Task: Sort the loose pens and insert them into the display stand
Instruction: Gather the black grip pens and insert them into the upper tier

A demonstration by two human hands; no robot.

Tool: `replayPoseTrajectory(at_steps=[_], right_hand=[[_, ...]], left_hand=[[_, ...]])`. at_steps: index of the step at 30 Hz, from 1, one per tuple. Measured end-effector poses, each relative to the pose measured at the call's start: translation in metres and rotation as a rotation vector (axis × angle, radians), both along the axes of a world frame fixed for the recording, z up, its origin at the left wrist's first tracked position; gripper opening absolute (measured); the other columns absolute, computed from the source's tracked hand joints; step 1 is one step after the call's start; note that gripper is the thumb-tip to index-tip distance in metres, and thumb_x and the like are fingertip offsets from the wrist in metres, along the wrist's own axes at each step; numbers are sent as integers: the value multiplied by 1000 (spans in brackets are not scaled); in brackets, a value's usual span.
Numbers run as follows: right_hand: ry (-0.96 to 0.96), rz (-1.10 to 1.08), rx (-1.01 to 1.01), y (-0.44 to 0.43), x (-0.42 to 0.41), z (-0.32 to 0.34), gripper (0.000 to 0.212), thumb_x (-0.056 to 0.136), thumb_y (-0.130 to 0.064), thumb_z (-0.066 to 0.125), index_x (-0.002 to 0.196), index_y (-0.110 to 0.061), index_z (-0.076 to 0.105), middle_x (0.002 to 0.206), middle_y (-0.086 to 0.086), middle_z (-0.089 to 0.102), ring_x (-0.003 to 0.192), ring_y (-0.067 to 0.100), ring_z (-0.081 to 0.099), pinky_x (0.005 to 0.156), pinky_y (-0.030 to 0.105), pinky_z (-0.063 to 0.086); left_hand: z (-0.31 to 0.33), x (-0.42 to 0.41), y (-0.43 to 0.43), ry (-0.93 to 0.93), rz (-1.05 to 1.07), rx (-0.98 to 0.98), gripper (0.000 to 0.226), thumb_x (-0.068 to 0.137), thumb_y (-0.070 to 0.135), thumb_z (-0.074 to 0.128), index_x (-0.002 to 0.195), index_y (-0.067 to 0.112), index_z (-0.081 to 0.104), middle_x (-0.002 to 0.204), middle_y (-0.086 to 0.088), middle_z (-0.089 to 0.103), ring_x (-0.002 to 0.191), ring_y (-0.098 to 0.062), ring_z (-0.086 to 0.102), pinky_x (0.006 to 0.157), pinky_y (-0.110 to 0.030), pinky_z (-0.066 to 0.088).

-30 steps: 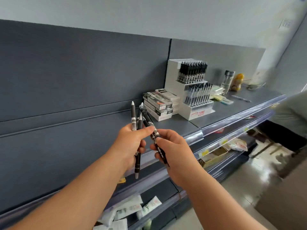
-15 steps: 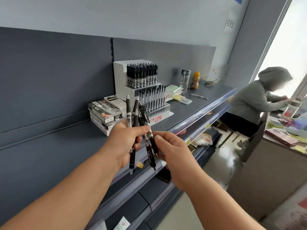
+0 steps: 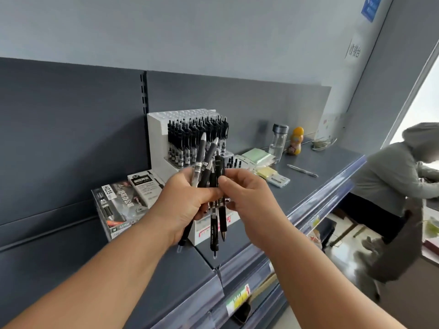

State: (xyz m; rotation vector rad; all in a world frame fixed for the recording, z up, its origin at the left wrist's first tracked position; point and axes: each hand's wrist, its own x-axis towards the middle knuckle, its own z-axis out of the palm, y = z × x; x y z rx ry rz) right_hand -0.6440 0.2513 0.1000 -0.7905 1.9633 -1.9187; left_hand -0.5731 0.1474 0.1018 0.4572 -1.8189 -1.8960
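My left hand [image 3: 184,207] grips a bundle of several black pens [image 3: 210,186], held roughly upright in front of me. My right hand [image 3: 247,200] pinches one black pen of that bundle between thumb and fingers. Just behind the hands stands the white stepped display stand [image 3: 158,138] on the grey shelf [image 3: 308,186]. Its upper tier is packed with several black pens; the lower tier is mostly hidden by my hands. A single loose pen [image 3: 302,170] lies on the shelf to the right.
Stacked pen boxes [image 3: 121,205] sit left of the stand. Sticky-note pads [image 3: 266,173], a clear bottle [image 3: 278,142] and a yellow figurine [image 3: 295,141] stand to the right. A person in a grey hoodie [image 3: 389,176] bends over a counter at far right.
I have come closer to the stand, which now sits directly behind my hands. The pens are gathered tighter and my right hand has shifted up onto one pen.
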Motion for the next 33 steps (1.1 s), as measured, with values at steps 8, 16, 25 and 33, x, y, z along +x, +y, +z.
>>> replayPoseTrajectory(at_steps=[8, 16, 25, 33], right_hand=[[45, 265, -64, -31, -53, 18, 15, 92, -16, 57, 82, -19, 68, 72, -4, 64, 66, 8, 54, 59, 19, 46], [-28, 519, -198, -58, -131, 40, 16, 91, -13, 61, 76, -20, 61, 64, -4, 63, 68, 14, 59, 64, 29, 48], [132, 507, -272, -78, -194, 67, 12, 93, -15, 58, 84, -19, 64, 72, -3, 69, 71, 10, 67, 72, 29, 55], [378, 464, -162, -92, -194, 57, 10, 92, -20, 58, 86, -22, 65, 79, 1, 69, 73, 21, 63, 65, 34, 53]], left_hand=[[16, -25, -27, -63, 156, -130, 29, 74, 4, 76, 97, 18, 64, 58, 6, 56, 48, -8, 46, 42, -22, 34], [24, -61, -22, -6, 498, -66, 18, 82, 5, 69, 99, 6, 63, 75, -7, 57, 48, -8, 44, 40, -20, 32], [36, -91, -8, 34, 817, -27, 10, 84, 4, 66, 94, 4, 63, 89, -15, 65, 46, -5, 43, 39, -17, 34], [42, -92, -8, 21, 866, -62, 12, 84, 6, 67, 95, 4, 64, 89, -14, 64, 49, -6, 43, 39, -19, 34]])
